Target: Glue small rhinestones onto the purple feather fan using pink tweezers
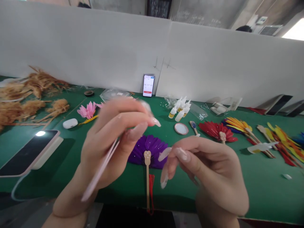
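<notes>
My left hand (114, 142) is raised and blurred, its fingers closed around pale pink tweezers (101, 172) whose split end points down toward my wrist. To the right, my right hand (201, 167) has thumb and index finger pressed together; whatever may be between them is too small to make out. Behind and between both hands lies a purple feather fan (152, 144), dotted with small shiny beads. Its wooden handle (147, 180) points toward me, and a red tassel (151, 188) hangs beside it. Neither hand touches the fan.
Several glue bottles (180, 109) and a round white dish (181, 128) stand behind the fan. A red feather fan (217, 130) and yellow feathers (237, 123) lie right. A phone with a timer (148, 85) leans on the partition. A lit phone (30, 153) and dried stalks (35, 85) are left.
</notes>
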### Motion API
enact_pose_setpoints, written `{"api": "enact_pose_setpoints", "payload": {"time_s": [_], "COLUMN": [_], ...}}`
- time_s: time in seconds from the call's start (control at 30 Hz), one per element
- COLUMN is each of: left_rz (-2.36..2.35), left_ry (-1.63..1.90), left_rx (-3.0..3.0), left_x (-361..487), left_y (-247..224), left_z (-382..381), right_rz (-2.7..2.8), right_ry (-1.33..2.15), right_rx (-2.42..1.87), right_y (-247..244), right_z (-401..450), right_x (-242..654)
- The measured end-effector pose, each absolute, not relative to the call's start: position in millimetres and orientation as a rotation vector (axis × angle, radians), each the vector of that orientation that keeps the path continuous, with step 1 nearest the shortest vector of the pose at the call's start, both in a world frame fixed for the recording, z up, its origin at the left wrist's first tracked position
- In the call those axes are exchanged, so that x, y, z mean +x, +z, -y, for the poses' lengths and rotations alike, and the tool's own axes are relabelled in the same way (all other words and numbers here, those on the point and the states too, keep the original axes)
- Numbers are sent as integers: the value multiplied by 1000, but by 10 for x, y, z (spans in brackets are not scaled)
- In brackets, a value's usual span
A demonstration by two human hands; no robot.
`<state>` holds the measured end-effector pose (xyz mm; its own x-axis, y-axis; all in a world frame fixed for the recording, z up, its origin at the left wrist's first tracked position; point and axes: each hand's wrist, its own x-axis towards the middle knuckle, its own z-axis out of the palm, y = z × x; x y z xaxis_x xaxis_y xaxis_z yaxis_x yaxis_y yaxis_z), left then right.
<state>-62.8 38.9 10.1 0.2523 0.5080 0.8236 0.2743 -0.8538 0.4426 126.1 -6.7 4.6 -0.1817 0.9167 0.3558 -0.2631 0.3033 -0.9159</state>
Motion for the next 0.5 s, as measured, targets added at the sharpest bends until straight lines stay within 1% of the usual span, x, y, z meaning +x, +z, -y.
{"api": "enact_pose_setpoints", "payload": {"time_s": [0.1,0.2,0.37,0.5], "left_rz": [-687,-631,-479,-491], "left_ry": [1566,1497,1731,1783], "left_rx": [2399,2533,2515,2416], "left_x": [-601,-569,-495,-433], "left_y": [93,82,51,18], "left_z": [-408,-427,-469,-441], "right_rz": [1302,1313,1451,1606], "right_ry": [1218,1129,810,571], "right_rx": [-689,-778,-940,-1004], "right_y": [51,68,40,-2], "right_z": [49,48,77,86], "right_x": [1246,1235,1238,1266]}}
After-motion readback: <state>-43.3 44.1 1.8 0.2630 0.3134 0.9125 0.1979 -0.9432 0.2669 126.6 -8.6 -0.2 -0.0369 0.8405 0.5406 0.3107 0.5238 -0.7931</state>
